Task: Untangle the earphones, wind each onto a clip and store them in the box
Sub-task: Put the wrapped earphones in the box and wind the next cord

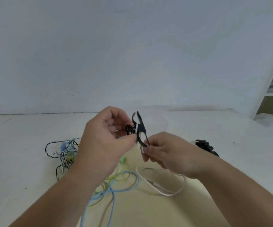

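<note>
Across the table (pixel 17 145) I see the tangle of earphones (pixel 63 154) left and near, out of the way, while the white earphone (pixel 149 182) loops slack at near right, free to feed. My left hand (pixel 106 136) pinches the black clip (pixel 140 130) raised at centre. My right hand (pixel 163 153) pinches the white cord at the clip's lower prong, presumably to wind.

tangled cables (pixel 63 154) left, spare clips (pixel 205 145) right
</note>
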Tool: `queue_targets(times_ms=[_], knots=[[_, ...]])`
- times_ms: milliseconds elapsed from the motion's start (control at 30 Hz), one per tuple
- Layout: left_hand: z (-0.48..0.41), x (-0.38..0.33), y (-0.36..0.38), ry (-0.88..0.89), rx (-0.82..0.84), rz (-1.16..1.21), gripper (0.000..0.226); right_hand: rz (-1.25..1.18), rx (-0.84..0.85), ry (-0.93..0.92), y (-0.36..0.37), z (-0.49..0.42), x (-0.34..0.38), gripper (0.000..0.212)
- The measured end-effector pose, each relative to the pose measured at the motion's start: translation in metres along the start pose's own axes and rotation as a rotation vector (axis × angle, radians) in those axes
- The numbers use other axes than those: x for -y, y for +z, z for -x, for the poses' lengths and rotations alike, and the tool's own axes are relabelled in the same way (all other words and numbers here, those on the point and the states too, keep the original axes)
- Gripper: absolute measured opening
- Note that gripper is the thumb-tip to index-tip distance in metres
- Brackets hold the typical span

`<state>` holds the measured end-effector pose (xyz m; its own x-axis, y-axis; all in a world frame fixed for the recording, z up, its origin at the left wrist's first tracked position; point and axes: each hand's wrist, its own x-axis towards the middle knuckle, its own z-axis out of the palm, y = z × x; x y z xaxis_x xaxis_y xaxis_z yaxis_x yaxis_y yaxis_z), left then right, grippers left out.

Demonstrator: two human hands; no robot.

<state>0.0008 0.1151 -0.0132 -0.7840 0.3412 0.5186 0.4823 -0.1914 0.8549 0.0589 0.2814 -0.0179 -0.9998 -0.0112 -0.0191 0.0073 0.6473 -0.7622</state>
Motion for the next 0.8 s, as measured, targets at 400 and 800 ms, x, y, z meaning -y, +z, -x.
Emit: queue_targets(times_ms=[400, 800], knots=[[-0.002, 0.005, -0.005, 0.092, -0.076, -0.333, 0.036, -0.229, 0.153, -0.202, -0.017, 0.014, 0.011, 0.03], [-0.001, 0.005, -0.005, 0.049, -0.025, -0.373, 0.039, -0.421, -0.134, -0.207, -0.029, 0.015, 0.011, 0.029]])
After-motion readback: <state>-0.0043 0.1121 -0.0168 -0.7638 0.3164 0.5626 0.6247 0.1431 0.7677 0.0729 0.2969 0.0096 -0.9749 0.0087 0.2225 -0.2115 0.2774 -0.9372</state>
